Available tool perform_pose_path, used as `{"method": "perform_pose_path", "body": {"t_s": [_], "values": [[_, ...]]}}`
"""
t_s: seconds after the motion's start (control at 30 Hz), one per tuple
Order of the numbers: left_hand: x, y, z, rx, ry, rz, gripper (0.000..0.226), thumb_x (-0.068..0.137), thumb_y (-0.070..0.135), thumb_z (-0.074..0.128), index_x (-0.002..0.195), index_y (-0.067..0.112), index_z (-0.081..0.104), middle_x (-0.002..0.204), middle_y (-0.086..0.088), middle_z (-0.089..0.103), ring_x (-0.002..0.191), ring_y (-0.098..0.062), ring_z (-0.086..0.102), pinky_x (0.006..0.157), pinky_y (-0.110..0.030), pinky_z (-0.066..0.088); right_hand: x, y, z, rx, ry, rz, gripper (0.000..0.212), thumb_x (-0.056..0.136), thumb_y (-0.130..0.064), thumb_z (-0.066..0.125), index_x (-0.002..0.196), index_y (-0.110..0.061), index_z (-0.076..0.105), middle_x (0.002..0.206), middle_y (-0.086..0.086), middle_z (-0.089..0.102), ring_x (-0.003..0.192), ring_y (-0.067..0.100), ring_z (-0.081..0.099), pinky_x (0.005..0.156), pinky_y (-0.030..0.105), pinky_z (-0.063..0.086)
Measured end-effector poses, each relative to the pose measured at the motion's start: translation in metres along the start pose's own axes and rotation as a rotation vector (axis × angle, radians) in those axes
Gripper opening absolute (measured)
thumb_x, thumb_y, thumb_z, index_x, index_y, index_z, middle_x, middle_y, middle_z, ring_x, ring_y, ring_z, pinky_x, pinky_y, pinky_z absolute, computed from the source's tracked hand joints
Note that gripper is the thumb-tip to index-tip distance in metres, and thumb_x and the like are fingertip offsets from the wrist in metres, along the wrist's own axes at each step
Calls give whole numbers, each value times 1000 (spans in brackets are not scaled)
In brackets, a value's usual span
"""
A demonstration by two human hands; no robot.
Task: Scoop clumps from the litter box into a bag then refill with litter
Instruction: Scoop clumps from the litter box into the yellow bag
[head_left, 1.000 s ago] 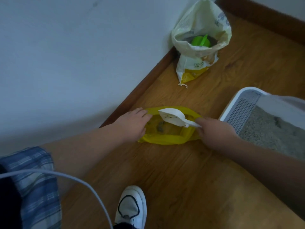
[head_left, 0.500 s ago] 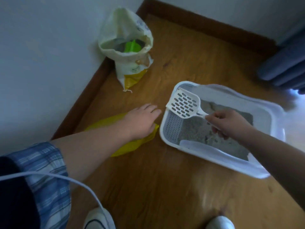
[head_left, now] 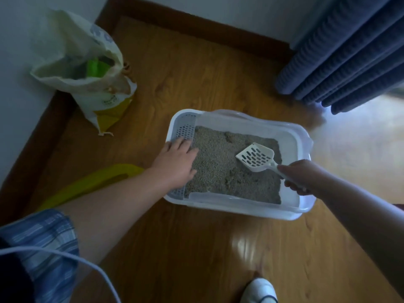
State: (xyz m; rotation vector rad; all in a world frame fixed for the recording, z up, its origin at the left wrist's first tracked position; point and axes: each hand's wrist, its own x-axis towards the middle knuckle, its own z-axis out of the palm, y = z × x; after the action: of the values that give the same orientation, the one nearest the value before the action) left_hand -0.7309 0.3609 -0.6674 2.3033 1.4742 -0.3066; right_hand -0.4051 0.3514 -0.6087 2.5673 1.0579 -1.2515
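On the wooden floor in front of you, below the blue curtain, sits the white litter box, its grey litter lumpy and uneven. The pale litter sack stands open by the wall at far left, well apart from the box. The yellow bag lies flat near the box's left, partly behind your forearm. Your left hand rests with straight, spread fingers on the box's perforated left edge, holding nothing. Your right hand curls round the handle of the white slotted scoop, whose head hovers tilted over the litter's right side.
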Motion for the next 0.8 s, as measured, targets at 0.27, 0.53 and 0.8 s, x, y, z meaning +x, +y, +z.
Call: {"method": "perform_pose_path", "body": {"t_s": [0.27,0.53,0.8], "values": [[1,-13,-5,-53,46,19,69,98,41,52,157,23,21,166,1,13,152,-20,10,121,-41,15,22,-34,15,73,-79,40,32,95,-32,58,92,-2,67,53,5,58,31,11,43,39,15,34],[3,-22,-9,-53,-64,-11,85,96,45,57,160,21,5,167,0,-4,153,-19,-4,122,-42,13,35,-33,24,-52,-134,-87,36,96,-31,57,93,3,71,48,3,58,36,15,44,43,18,37],[5,-24,-6,-67,-52,-9,88,93,46,62,159,23,9,167,2,0,153,-18,-3,121,-41,13,48,-35,31,-85,-191,-203,45,98,-35,56,75,1,68,50,9,57,35,16,44,40,18,35]]}}
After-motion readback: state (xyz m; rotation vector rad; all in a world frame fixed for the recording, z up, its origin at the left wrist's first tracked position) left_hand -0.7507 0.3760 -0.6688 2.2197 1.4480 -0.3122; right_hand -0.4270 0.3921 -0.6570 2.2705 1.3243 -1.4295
